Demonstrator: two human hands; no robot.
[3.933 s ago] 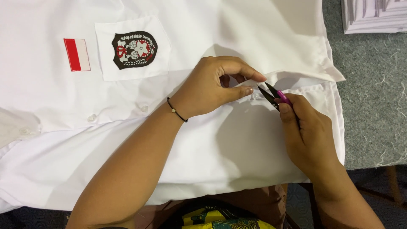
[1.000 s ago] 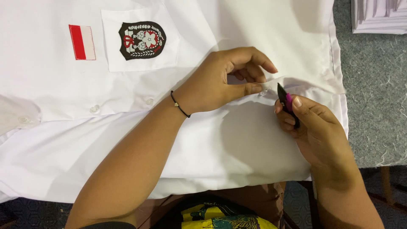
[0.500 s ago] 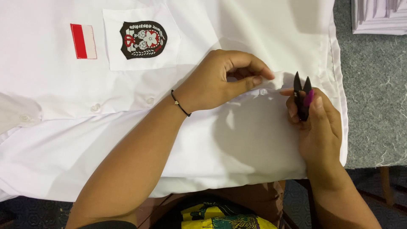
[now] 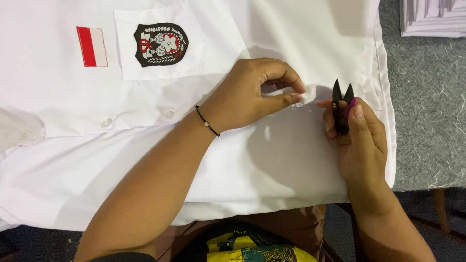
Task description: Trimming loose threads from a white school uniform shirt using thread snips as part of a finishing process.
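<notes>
A white shirt [image 4: 272, 160] lies spread flat on the table. My left hand [image 4: 247, 94] pinches a small fold of its fabric between thumb and fingertips; a thin black bracelet sits on that wrist. My right hand [image 4: 359, 140] holds small black thread snips [image 4: 341, 104] with a pink grip, blades pointing up and apart, just right of the pinched fold. The blades do not touch the cloth. A breast pocket with a dark shield-shaped badge [image 4: 160, 43] and a red and white flag patch [image 4: 92, 46] are at the upper left.
Grey felt-like table covering [image 4: 427, 111] shows right of the shirt, with its edge at the lower right. A stack of white folded fabric [image 4: 432, 17] lies at the top right corner. Shirt buttons [image 4: 169, 115] run along the placket on the left. My lap shows below, in yellow-patterned cloth.
My right hand has drawn the snips away from the fold and turned them so the blades point up. My left hand has kept its pinch on the fabric.
</notes>
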